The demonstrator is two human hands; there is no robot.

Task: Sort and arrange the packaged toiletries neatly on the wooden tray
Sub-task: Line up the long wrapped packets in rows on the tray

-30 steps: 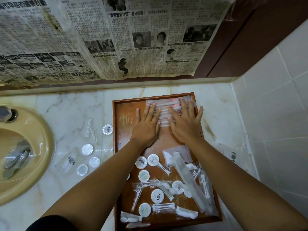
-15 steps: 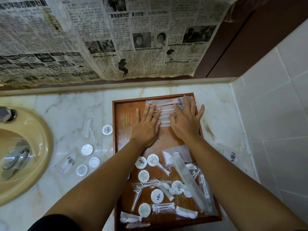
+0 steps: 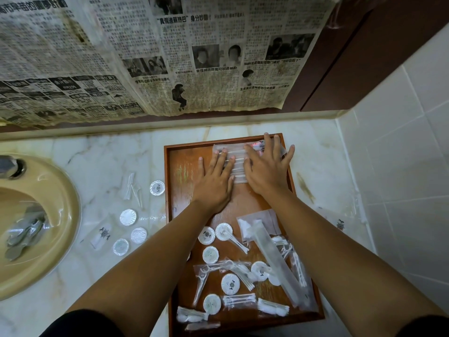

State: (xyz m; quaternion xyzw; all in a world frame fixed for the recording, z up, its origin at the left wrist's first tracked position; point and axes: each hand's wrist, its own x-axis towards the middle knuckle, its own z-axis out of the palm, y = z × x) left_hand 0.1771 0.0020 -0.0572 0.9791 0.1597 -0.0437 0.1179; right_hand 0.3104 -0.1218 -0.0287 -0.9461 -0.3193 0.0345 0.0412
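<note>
A wooden tray [image 3: 184, 166] lies on the marble counter. At its far end a row of long clear-wrapped packets [image 3: 238, 164] lies side by side. My left hand [image 3: 215, 181] presses flat on their left part, fingers straight. My right hand [image 3: 266, 170] lies flat over their right part, fingertips reaching the tray's far rim. The near half of the tray holds a jumble of round white packets [image 3: 230, 284], wrapped swabs [image 3: 239, 300] and a long clear sleeve [image 3: 277, 261].
Several round packets [image 3: 128, 217] and clear sachets [image 3: 103, 235] lie on the counter [image 3: 97, 161] left of the tray. A beige sink [image 3: 48, 229] sits at far left. Newspaper [image 3: 170, 57] hangs on the back wall. A tiled wall [image 3: 401, 166] closes the right side.
My right hand has slid farther toward the tray's far right corner over the long packets. My left hand has stayed nearly in place.
</note>
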